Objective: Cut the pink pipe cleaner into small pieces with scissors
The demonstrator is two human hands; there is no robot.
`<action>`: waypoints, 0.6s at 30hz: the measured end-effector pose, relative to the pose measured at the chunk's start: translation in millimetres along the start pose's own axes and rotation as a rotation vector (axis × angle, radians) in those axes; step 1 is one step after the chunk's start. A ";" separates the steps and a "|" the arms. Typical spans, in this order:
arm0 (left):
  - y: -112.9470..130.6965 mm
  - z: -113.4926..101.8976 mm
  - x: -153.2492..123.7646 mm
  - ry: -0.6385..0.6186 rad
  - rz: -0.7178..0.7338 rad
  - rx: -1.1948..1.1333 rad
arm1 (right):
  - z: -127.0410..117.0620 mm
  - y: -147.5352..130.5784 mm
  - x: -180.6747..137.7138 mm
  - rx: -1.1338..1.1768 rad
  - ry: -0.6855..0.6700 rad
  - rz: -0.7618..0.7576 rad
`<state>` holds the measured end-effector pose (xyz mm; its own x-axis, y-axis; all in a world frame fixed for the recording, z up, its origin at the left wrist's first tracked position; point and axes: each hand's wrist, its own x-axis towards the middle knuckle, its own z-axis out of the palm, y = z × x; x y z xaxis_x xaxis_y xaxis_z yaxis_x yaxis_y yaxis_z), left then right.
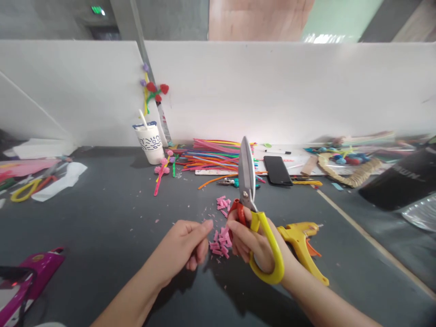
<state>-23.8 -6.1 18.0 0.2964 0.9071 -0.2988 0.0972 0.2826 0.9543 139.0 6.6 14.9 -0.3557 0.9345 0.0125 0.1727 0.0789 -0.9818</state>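
Gripping the yellow-handled scissors [250,200] upright in my right hand [254,243], blades shut, I pinch a pink piece [207,223] at my left hand's [185,247] fingertips, above the pink cuttings [220,243] mid-table.

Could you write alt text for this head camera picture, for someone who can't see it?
A person's right hand holds yellow-handled scissors with blades pointing up, while the left hand pinches a small pink piece over a pile of pink snippets on a dark table. Colourful pipe cleaners, a paper cup and a yellow glue gun lie around.
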 end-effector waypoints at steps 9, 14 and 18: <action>-0.7 7.0 -1.8 -0.068 0.027 -0.190 | 2.5 -6.8 0.5 -0.050 -0.039 0.085; 0.1 5.2 -1.1 0.015 0.061 -0.195 | -1.5 -5.8 3.2 -0.022 0.018 0.106; 1.7 6.8 -1.3 0.025 0.058 -0.126 | 0.5 -8.2 1.9 -0.030 -0.037 0.145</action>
<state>-17.5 -9.0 20.0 0.2741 0.9301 -0.2446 -0.0400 0.2652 0.9634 136.4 7.5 22.9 -0.3587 0.9234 -0.1365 0.2520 -0.0451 -0.9667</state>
